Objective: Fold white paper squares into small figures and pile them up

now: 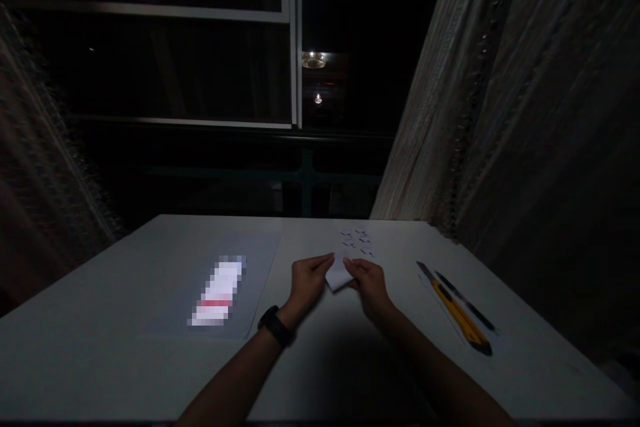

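A small white piece of paper [339, 274], seemingly folded, is held between my two hands above the middle of the table. My left hand [309, 282] pinches its left side, thumb and fingers together. On the other side, my right hand [369, 282] grips the paper with the thumb on top and the fingers partly hidden beneath. Just beyond the hands lie several small cut paper pieces [361, 240] with dark marks. To the right rests a yellow utility knife [457, 312], its blade extended, beside a dark pen-like tool [466, 300].
On the left of the white table [90, 320] lies a large pale sheet [260, 267] with a bright, blurred-out rectangle [219, 292] on it. Curtains [425, 113] hang at both sides, and a dark window [290, 67] stands behind the table's far edge.
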{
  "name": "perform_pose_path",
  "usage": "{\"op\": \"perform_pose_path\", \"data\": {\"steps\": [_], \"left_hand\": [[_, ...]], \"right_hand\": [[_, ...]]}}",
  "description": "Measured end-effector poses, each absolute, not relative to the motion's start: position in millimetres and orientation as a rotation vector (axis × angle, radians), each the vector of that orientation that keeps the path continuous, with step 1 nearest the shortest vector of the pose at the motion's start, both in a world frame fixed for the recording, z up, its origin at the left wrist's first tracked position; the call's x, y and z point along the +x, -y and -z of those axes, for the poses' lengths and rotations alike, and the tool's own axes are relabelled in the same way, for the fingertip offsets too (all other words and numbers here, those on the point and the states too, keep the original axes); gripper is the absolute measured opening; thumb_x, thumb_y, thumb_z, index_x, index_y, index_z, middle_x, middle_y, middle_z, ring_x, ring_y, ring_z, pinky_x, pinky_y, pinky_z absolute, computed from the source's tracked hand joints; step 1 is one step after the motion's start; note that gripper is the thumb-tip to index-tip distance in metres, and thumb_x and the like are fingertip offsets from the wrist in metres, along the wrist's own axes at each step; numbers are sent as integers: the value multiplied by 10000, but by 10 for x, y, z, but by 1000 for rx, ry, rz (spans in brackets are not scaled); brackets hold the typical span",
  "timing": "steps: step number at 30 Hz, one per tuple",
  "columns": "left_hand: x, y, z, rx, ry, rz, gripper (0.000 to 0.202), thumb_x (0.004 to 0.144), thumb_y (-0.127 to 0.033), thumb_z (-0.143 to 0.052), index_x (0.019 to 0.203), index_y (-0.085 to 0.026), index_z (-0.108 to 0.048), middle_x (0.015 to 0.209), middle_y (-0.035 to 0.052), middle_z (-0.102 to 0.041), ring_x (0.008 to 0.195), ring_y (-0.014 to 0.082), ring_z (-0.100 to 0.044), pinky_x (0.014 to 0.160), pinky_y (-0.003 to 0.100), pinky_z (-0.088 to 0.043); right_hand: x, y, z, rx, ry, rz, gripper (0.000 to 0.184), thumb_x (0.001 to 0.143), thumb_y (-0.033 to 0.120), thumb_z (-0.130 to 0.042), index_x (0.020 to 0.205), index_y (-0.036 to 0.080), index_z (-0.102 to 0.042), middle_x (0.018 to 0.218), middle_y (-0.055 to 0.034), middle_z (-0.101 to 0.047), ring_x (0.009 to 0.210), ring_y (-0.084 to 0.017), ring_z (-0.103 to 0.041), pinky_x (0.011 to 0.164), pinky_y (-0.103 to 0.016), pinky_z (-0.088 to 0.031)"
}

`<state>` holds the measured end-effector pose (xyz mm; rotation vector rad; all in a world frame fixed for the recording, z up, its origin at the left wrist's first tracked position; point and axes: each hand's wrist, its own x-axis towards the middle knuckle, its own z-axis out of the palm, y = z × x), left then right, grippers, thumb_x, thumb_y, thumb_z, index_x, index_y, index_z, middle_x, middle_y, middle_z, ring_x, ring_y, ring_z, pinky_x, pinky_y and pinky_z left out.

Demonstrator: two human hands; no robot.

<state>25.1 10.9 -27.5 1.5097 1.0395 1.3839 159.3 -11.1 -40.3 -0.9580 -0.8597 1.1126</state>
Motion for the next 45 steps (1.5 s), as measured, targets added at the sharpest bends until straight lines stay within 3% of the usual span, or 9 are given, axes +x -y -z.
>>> {"op": "perform_pose_path", "data": {"steps": [6,13,21,45], "left_hand": [[235,-105,260,1478,-1040,-1433,231,674,-299,-643,856,-164,-694,897,76,-683,851,221,-633,802,333,-484],[228,-106,266,1497,-1077,-1465,233,691,-316,-625,868,-180,-692,897,65,-683,853,214,-633,805,324,-481],[212,-146,288,1493,-1065,-1463,262,703,-327,-609,893,-163,-685,928,82,-675,885,218,-623,819,333,-473],[224,-181,293,1368,-1109,-1450,281,666,-327,-635,873,-144,-688,897,98,-681,836,224,-637,795,344,-478]], "right_hand": [[1583,146,358,-905,791,-1203,294,583,332,-735,776,128,-647,728,-52,-657,683,-185,-620,632,-314,-517],[1552,142,389,-918,730,-1262,256,584,312,-739,656,95,-624,668,-67,-644,678,-189,-624,703,-333,-520],[1493,172,397,-916,768,-1425,329,603,320,-724,841,110,-637,769,-83,-674,707,-205,-637,679,-349,-517],[1391,186,437,-1041,801,-1310,358,519,339,-769,730,76,-647,655,-90,-666,588,-188,-634,618,-326,-535]]}}
